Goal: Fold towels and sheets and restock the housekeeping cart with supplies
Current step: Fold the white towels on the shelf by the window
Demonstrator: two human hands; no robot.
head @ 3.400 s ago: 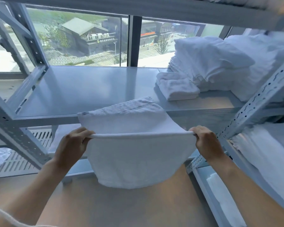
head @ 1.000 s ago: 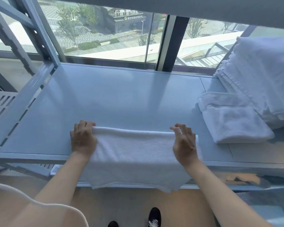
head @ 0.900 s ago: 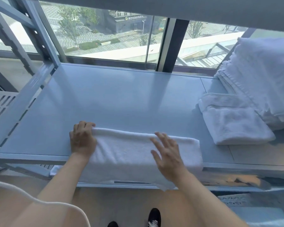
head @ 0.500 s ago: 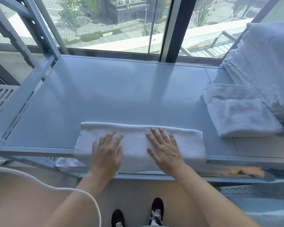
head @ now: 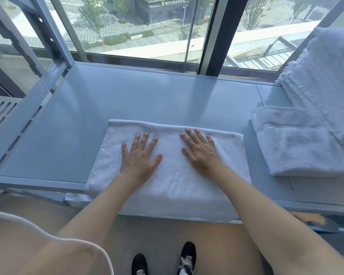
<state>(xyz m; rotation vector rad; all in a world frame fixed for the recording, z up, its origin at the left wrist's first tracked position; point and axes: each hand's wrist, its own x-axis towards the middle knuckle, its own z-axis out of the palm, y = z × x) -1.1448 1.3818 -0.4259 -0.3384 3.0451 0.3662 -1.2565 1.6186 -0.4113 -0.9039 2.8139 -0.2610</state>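
white towel | folded flat | shelf front edge, apparently overhanging

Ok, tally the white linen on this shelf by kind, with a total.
Towel being pressed flat under both hands: 1
Folded towel lying alone to the right: 1
Tall linen stack at far right: 1 (pieces inside cannot be counted)
Total: 3

A white towel lies folded on a grey metal shelf, its near edge hanging over the shelf's front. The left hand and right hand press flat on it side by side, fingers straight and spread. To the right lies another folded towel, just beside a tall stack of linen. A window stands behind the shelf; black shoes show on the floor below.
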